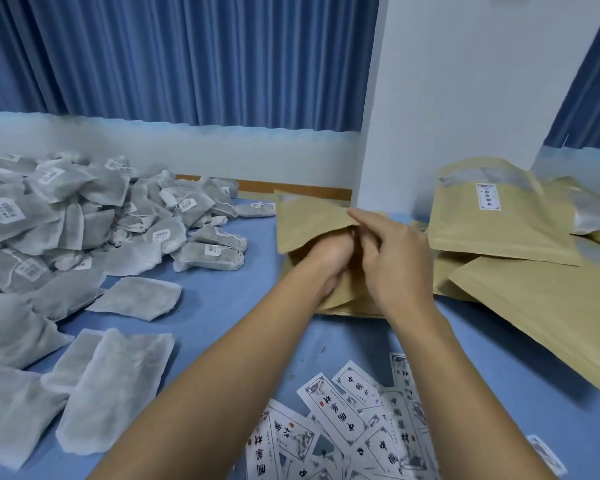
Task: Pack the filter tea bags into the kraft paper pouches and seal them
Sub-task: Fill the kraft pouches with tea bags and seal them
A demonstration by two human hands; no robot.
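Right hand (394,261) pinches open the flat tan kraft paper pouch (309,220) mid-frame, left hand (326,263) buried inside, its grip hidden, and a slip could crumple the mouth.

Bright, even, cool-toned light leaves only faint soft shadows on the desk (222,306). Wide-angle distortion bows the curtain (187,57) and stretches the edges; the filter tea bags (66,220) at left and printed labels (347,427) below look smeared.

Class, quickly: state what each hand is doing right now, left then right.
Left hand: fingers hidden inside the kraft pouch; cannot be told.
Right hand: pinches the kraft pouch's top edge.
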